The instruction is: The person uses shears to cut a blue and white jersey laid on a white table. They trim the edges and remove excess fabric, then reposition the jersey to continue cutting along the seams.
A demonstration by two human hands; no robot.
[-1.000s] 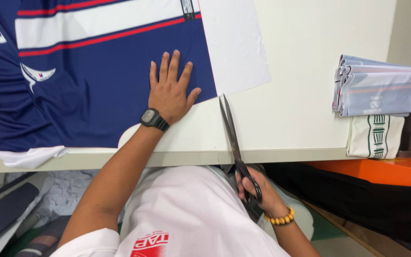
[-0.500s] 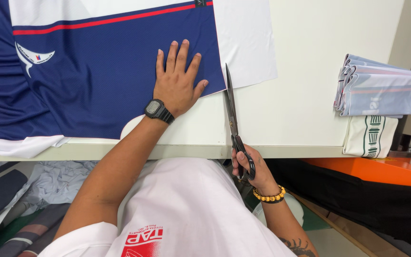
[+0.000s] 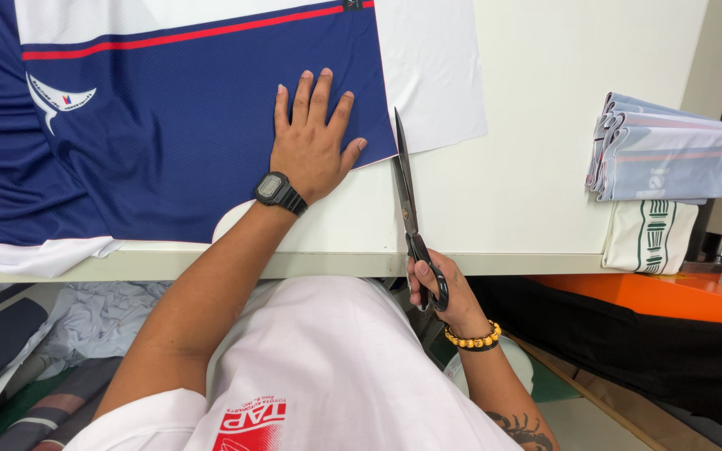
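Observation:
My left hand (image 3: pixel 312 144) lies flat, fingers spread, on a navy blue mesh fabric panel (image 3: pixel 169 142) with red and white stripes, near its right edge. A black wristwatch sits on that wrist. My right hand (image 3: pixel 438 288) grips the black handles of long tailor's scissors (image 3: pixel 407 200) at the table's front edge. The blades point away from me, lying on the white table (image 3: pixel 545 167) right beside the fabric's lower right corner. A white sheet (image 3: pixel 432 67) lies under the fabric and sticks out to the right.
A stack of folded pale blue-grey cloth pieces (image 3: pixel 666 150) rests at the table's right side, with a white piece with green print (image 3: pixel 652 235) hanging over the edge. An orange surface (image 3: pixel 670 292) lies lower right. Crumpled cloth (image 3: pixel 85 321) lies below the table at left.
My view has shifted so the fabric sits lower and closer. The scissors have moved forward along the table toward the fabric's right edge. My left hand stays pressed on the fabric.

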